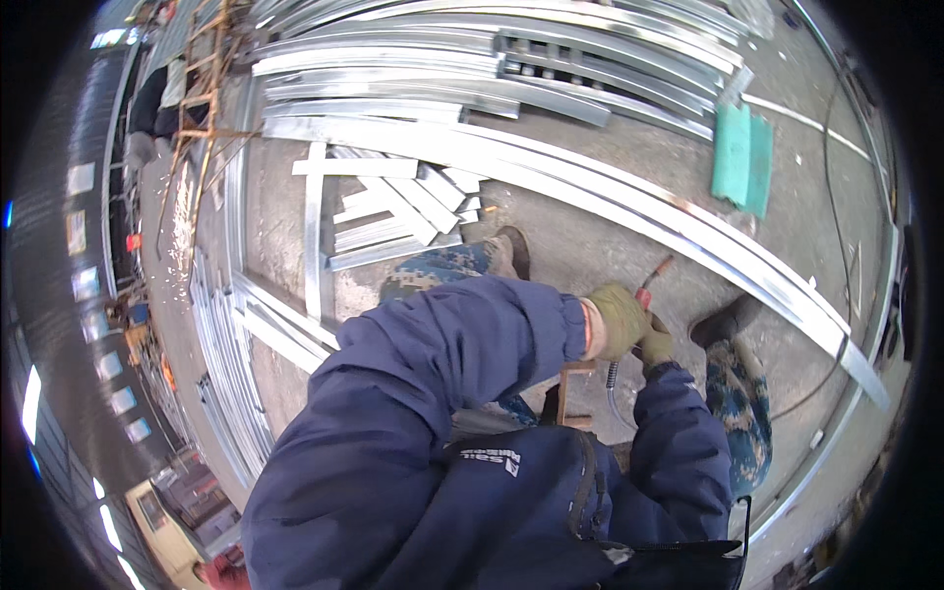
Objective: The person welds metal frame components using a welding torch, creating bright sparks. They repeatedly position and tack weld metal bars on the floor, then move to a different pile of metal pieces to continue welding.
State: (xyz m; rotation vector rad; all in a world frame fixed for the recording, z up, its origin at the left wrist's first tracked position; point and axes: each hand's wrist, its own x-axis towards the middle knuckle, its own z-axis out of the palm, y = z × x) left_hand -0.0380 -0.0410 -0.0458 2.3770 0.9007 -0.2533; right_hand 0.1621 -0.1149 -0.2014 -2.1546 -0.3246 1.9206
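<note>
Presently, short metal strips point(403, 211) lie piled on the near side of the long beam point(590, 185). Same side, the left hand point(618, 320) curls its fingers around the torch point(643, 296), tip apart from the beam, no arc visible; completed and remaining work are indeterminable. The right hand point(656, 343) adjoins, fingers partly hidden, grip uncertain.

Much of the welding torch point(643, 296) disappears inside the gloved left hand point(616, 321), and the right hand point(657, 346) sits bunched so close beside it that its grip cannot be made out. A wooden frame point(580, 367), perhaps a stool, is mostly hidden behind the jacket point(531, 501); the lower edge crops a red-clad person point(228, 574), and the dark-clothed figure point(147, 101) beyond the sparks point(181, 221) is too small to read.
</note>
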